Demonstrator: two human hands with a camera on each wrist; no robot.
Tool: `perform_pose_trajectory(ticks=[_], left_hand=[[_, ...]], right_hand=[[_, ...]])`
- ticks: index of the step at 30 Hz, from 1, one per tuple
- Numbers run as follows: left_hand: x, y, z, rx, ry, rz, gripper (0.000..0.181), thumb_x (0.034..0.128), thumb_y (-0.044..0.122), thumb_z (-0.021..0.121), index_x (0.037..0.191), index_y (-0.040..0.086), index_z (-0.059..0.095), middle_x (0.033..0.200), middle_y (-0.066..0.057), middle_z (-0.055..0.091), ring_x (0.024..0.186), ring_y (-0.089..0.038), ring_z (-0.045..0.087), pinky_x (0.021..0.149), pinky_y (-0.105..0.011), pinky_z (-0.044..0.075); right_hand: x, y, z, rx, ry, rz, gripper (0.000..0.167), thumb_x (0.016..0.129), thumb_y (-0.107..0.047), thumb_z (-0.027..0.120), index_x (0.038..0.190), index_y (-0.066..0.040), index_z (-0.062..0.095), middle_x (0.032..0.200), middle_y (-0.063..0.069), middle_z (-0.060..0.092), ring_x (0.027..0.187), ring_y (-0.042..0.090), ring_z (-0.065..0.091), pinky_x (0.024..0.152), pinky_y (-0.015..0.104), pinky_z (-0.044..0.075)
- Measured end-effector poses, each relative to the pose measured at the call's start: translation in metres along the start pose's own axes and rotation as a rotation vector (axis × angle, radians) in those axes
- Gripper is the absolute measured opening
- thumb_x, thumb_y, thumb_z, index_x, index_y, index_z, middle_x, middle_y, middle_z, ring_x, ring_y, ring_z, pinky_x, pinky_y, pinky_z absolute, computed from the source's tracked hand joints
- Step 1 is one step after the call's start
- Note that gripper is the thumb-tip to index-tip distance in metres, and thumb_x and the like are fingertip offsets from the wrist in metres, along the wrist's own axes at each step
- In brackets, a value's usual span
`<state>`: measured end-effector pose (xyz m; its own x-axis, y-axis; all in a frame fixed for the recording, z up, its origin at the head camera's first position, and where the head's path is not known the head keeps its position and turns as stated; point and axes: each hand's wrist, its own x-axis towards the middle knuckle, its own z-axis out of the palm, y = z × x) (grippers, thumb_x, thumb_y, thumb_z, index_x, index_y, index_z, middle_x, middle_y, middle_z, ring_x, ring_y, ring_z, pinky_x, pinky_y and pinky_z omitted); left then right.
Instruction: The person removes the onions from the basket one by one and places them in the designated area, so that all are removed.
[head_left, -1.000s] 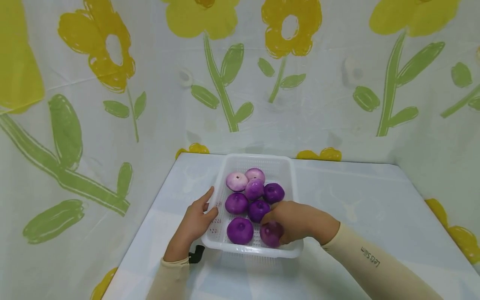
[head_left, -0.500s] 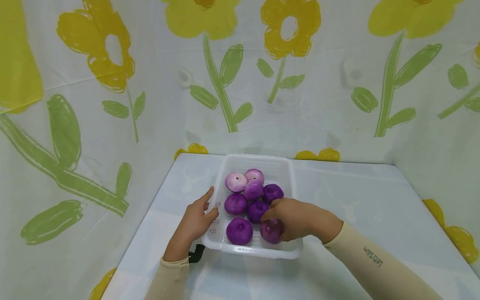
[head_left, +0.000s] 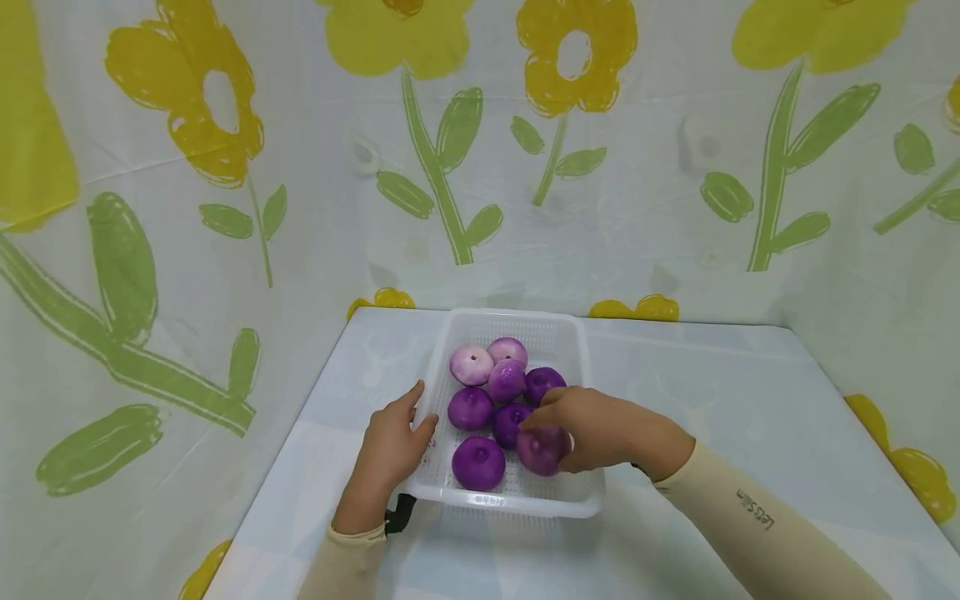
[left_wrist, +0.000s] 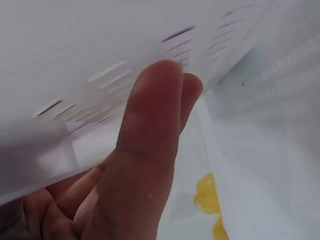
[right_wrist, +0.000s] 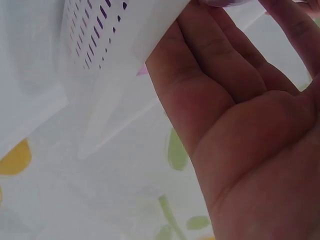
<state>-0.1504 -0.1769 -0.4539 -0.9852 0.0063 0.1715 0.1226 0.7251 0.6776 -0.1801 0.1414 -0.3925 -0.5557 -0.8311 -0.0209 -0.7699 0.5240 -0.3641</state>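
Observation:
A white plastic basket [head_left: 504,502] with slotted walls stands on the table and contains several round purple onions [head_left: 478,463]. Near its front right corner, my right hand [head_left: 603,427] grips a reddish-purple onion [head_left: 540,452] from above, fingers curled round its right side. In the right wrist view only an edge of that onion shows past the fingers [right_wrist: 220,65]. My left hand [head_left: 392,450] rests at the basket's left side, index finger and thumb extended by the rim. The left wrist view has the thumb [left_wrist: 150,115] up against the slotted wall [left_wrist: 100,45].
Paler onions [head_left: 471,366] sit towards the back of the basket, darker ones [head_left: 470,409] in the middle. The pale table [head_left: 697,400] extends to both sides. A flower-printed cloth [head_left: 637,233] hangs behind and around it.
My right hand has raised the gripped onion slightly, up and away from the front rim. The left hand has barely shifted at the basket's side.

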Motion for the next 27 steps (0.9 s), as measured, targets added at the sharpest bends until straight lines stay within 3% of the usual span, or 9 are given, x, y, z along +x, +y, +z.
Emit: perform_pose_trajectory(ticks=[8,14,19,27], left_hand=[[-0.003,-0.003,0.004,-0.089,0.055,-0.020,0.057,0.1002,0.019,0.073,0.151,0.001,0.056,0.132,-0.029,0.067,0.113,-0.039,0.071,0.084,-0.053,0.061],[-0.003,-0.006,0.009,-0.213,0.077,-0.075,0.055,0.1008,0.020,0.073,0.151,0.005,0.058,0.134,-0.026,0.066,0.114,-0.036,0.071,0.080,-0.048,0.063],[-0.003,-0.008,0.012,-0.308,0.063,-0.120,0.056,0.1017,0.019,0.072,0.154,0.009,0.055,0.133,-0.028,0.067,0.115,-0.036,0.070,0.079,-0.047,0.063],[-0.004,-0.008,0.011,-0.360,0.046,-0.138,0.058,0.1026,0.018,0.071,0.156,0.010,0.052,0.134,-0.028,0.066,0.114,-0.036,0.071,0.079,-0.046,0.063]], right_hand=[[-0.005,0.012,-0.003,0.042,0.029,-0.009,0.062,0.076,-0.016,0.093,0.133,-0.025,0.074,0.122,-0.013,0.065,0.110,0.009,0.059,0.093,0.031,0.056],[-0.013,0.015,-0.011,0.122,0.081,-0.005,0.063,0.077,-0.015,0.093,0.136,-0.023,0.072,0.125,-0.009,0.065,0.110,0.012,0.060,0.088,0.036,0.059],[-0.019,0.018,-0.016,0.206,0.122,0.025,0.064,0.079,-0.014,0.093,0.138,-0.024,0.071,0.123,-0.008,0.065,0.110,0.012,0.063,0.086,0.033,0.061],[-0.029,0.030,-0.017,0.340,0.172,0.038,0.067,0.082,-0.013,0.093,0.142,-0.026,0.068,0.126,-0.008,0.063,0.110,0.013,0.067,0.088,0.030,0.060]])
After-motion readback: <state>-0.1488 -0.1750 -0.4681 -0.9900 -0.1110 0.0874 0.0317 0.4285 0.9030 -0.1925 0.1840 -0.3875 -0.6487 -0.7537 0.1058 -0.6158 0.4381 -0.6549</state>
